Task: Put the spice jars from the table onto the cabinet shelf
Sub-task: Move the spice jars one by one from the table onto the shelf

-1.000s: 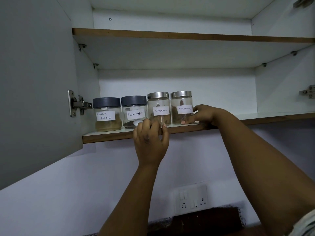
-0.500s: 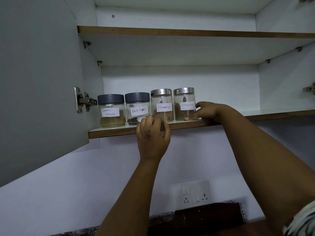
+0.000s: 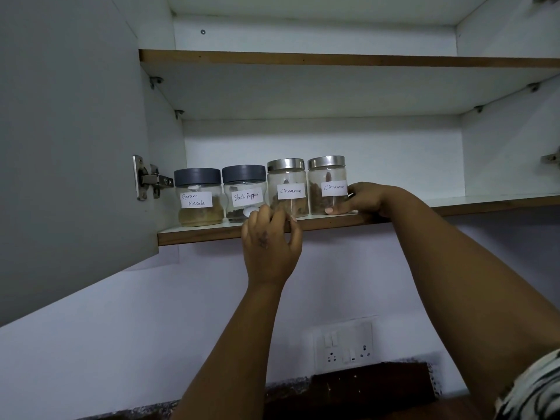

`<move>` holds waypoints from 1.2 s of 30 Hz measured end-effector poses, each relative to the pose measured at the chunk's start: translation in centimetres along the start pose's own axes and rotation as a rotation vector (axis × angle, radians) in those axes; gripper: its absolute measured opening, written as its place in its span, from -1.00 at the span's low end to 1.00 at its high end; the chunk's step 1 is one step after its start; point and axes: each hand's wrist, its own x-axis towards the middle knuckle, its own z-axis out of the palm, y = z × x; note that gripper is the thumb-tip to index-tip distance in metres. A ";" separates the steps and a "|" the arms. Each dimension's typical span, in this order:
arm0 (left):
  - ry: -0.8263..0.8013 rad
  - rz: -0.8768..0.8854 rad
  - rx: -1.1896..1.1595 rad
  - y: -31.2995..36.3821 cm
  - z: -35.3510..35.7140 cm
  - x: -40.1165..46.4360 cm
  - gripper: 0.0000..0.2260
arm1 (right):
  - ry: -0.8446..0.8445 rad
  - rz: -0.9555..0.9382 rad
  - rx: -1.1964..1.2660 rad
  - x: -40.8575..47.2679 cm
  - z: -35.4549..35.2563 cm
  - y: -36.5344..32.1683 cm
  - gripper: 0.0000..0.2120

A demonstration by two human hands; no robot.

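Note:
Several labelled spice jars stand in a row at the left of the lower cabinet shelf [image 3: 212,234]: Garam Masala jar [image 3: 198,198] and Black Pepper jar [image 3: 244,192] with grey lids, then two steel-lidded Cinnamon jars. My left hand [image 3: 269,242] reaches up from below. Its curled fingertips and thumb press on the base of the left Cinnamon jar [image 3: 288,189] and hide the Black Pepper jar's lower right corner. My right hand [image 3: 365,200] wraps the right side of the right Cinnamon jar [image 3: 327,186], thumb at its base.
The grey cabinet door [image 3: 69,147] hangs open at the left on a metal hinge [image 3: 148,178]. An upper shelf [image 3: 333,59] spans above the jars. The lower shelf runs bare to the right of my hand. A wall socket panel [image 3: 344,347] sits below.
Only the view has shifted a little. Both hands stay on the same two Cinnamon jars, and the row of jars keeps its place on the shelf.

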 end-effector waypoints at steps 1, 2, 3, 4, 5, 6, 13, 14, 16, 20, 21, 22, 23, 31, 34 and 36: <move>0.003 0.002 0.000 0.0 0.0 0.0 -0.92 | 0.005 0.002 -0.001 0.0 0.0 0.0 -0.28; 0.006 0.004 0.003 0.0 0.0 0.0 -0.92 | 0.010 0.000 -0.005 0.0 0.0 0.0 -0.28; 0.009 0.005 0.006 0.0 0.0 0.0 -0.92 | 0.013 0.001 -0.011 0.0 0.0 0.0 -0.28; 0.008 0.006 0.008 0.0 0.1 0.0 -0.92 | 0.014 0.002 -0.017 0.1 0.0 0.0 -0.26; 0.005 0.006 0.010 0.0 0.1 0.0 -0.92 | 0.015 0.005 -0.022 0.0 0.0 0.0 -0.23; 0.001 0.006 0.013 0.0 0.1 0.0 -0.92 | 0.018 0.010 -0.022 -0.1 0.0 0.0 -0.18; -0.021 0.014 0.040 0.1 0.0 0.0 -0.91 | 0.058 0.074 -0.119 -0.7 -0.1 -0.2 0.07; -0.021 0.020 0.052 0.1 -0.1 -0.1 -0.90 | 0.044 0.097 -0.149 -1.0 0.0 -0.4 0.05; -0.017 0.043 0.067 0.1 -0.2 -0.2 -0.89 | 0.027 0.123 -0.203 -1.7 -0.1 -0.8 0.00; -0.058 0.055 0.093 0.0 -0.5 -0.1 -0.85 | 0.006 0.124 -0.280 -3.3 0.1 -1.1 -0.06; -0.072 0.042 0.095 0.1 -0.5 0.0 -0.82 | -0.018 0.115 -0.305 -3.7 0.2 -1.1 -0.12; -0.088 0.027 0.096 0.2 -0.6 0.1 -0.77 | -0.047 0.109 -0.332 -4.1 0.4 -1.2 -0.21; -0.106 0.012 0.095 0.2 -0.6 0.3 -0.73 | -0.068 0.102 -0.354 -4.4 0.5 -1.1 -0.29; -0.227 -0.017 0.234 2.0 -2.2 -1.2 -0.62 | 0.129 -0.027 -0.581 -7.9 -0.2 2.6 -0.32; -0.296 -0.164 0.150 4.0 -3.7 -3.8 -0.58 | 0.243 -0.196 -0.523 -9.7 -0.2 5.6 -0.42; -0.263 -0.327 0.033 5.5 -5.3 -7.2 -0.61 | 0.332 -0.286 -0.427 -11.1 0.5 7.7 -0.38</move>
